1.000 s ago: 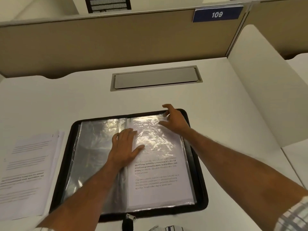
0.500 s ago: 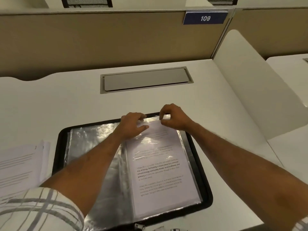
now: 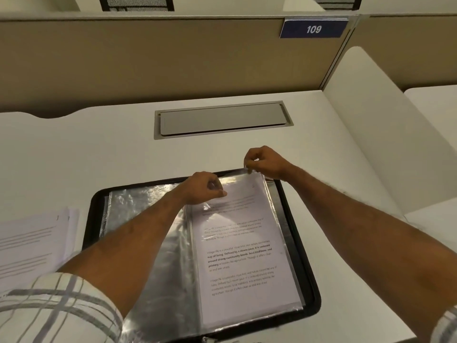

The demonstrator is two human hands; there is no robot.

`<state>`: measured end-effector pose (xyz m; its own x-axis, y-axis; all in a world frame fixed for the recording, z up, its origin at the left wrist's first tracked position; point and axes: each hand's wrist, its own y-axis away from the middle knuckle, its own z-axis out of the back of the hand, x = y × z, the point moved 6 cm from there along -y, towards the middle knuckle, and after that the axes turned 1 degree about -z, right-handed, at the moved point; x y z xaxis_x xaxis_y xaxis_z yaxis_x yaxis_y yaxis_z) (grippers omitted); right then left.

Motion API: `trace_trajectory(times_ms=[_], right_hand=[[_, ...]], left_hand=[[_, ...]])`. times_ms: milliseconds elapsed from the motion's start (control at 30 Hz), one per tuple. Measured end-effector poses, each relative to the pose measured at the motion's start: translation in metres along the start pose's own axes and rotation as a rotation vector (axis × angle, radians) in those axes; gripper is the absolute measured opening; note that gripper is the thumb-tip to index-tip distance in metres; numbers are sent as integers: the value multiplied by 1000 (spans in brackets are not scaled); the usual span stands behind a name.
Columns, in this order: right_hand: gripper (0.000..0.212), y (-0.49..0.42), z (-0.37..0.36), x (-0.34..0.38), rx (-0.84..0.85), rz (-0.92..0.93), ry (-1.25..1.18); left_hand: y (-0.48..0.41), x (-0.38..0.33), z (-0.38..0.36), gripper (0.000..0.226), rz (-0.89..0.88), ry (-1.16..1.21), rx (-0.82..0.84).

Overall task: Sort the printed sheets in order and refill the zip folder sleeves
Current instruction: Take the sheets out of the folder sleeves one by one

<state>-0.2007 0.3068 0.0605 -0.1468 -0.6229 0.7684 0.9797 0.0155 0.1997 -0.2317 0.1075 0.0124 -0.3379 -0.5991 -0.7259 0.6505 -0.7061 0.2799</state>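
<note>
Grip of right hand [image 3: 265, 160] higher now

The stack of loose sheets [image 3: 32, 246] runs off the left edge, its print blurred. The left forearm [image 3: 128, 243] covers the middle of the zip folder [image 3: 300, 243], whose near rim drops below the frame. The left hand [image 3: 205, 188] hides the top left corner of the sheet [image 3: 247, 243]; glare washes out its upper lines. The right hand [image 3: 265, 160] covers the edge of the sleeve [image 3: 273, 196] that it pinches.

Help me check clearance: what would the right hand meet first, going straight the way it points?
Bare desk ahead of the right hand, then likely the grey cable hatch; depth unclear.
</note>
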Motion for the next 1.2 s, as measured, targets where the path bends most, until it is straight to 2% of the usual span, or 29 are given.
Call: trace_trajectory(times_ms=[233, 467, 667, 900, 967, 1067, 1200], right_hand=[[31, 0, 7, -6, -5, -64, 39], [29, 0, 8, -9, -7, -54, 33], [34, -4, 7, -14, -6, -43, 49], [29, -9, 1, -25, -14, -103, 31], [29, -11, 0, -29, -22, -121, 14], [30, -14, -1, -30, -25, -118, -33], [39, -19, 1, -35, -61, -151, -52]], left_hand=[[-7, -12, -4, 26, 6, 55, 46], [-22, -26, -15, 32, -29, 89, 106], [-30, -38, -21, 22, -34, 123, 142], [-40, -32, -25, 26, 33, 55, 176], [-43, -32, -24, 34, 59, 74, 193], [-49, -29, -20, 47, 101, 92, 196], [-57, -24, -8, 37, 130, 106, 115]])
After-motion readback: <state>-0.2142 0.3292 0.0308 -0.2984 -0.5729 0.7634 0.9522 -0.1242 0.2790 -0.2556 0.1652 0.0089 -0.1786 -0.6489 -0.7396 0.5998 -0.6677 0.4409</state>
